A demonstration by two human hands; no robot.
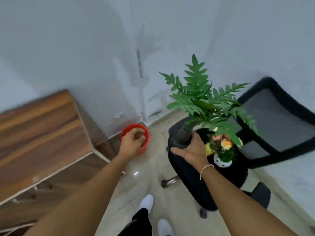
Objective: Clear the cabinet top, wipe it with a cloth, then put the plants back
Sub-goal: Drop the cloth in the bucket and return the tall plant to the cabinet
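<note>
My right hand (190, 150) grips the black textured pot (180, 136) of a green fern plant (202, 101), holding it tilted just above the black office chair's seat (187, 174). A small flower arrangement in a white pot (222, 151) stands on that seat, right of my hand. My left hand (132, 142) hangs in front of a red bucket (127, 132) on the floor, fingers loosely curled with nothing visible in them. The wooden cabinet top (42, 120) lies bare at the left; no cloth is in view.
The chair's mesh backrest (276, 123) rises at the right. The cabinet's drawers with knobs (35, 180) face me at lower left. Pale walls meet in a corner behind the bucket. My white shoes (147, 202) stand on the tiled floor.
</note>
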